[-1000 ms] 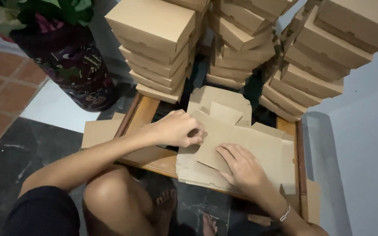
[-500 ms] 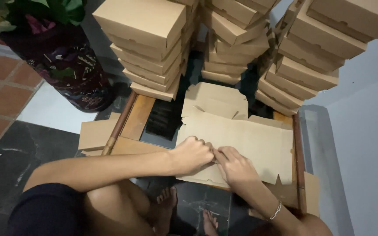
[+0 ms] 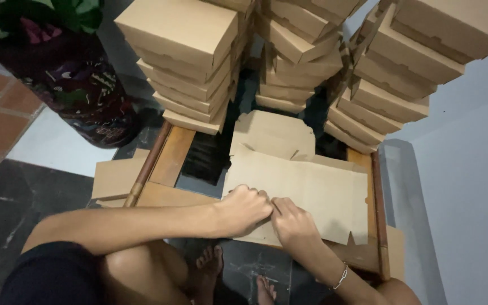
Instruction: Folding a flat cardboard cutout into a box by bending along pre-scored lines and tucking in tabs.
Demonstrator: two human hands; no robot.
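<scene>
A flat brown cardboard box blank (image 3: pixel 306 192) lies unfolded on a low wooden table (image 3: pixel 168 164). My left hand (image 3: pixel 243 210) is curled on the blank's near edge, fingers pinching the cardboard. Right beside it, touching, my right hand (image 3: pixel 293 222) presses on the same edge, a thin bracelet on its wrist. More flat blanks (image 3: pixel 275 131) lie under and behind the top one.
Three tall stacks of folded brown boxes (image 3: pixel 190 62) (image 3: pixel 300 51) (image 3: pixel 402 73) stand at the table's far side. A dark patterned bag with plants (image 3: pixel 69 79) sits at the left. Loose cardboard (image 3: pixel 114 178) lies on the floor left of the table. A pale wall is on the right.
Both hands have slid toward me along the blank and come together at its near edge. The blank now lies flatter than a second ago.
</scene>
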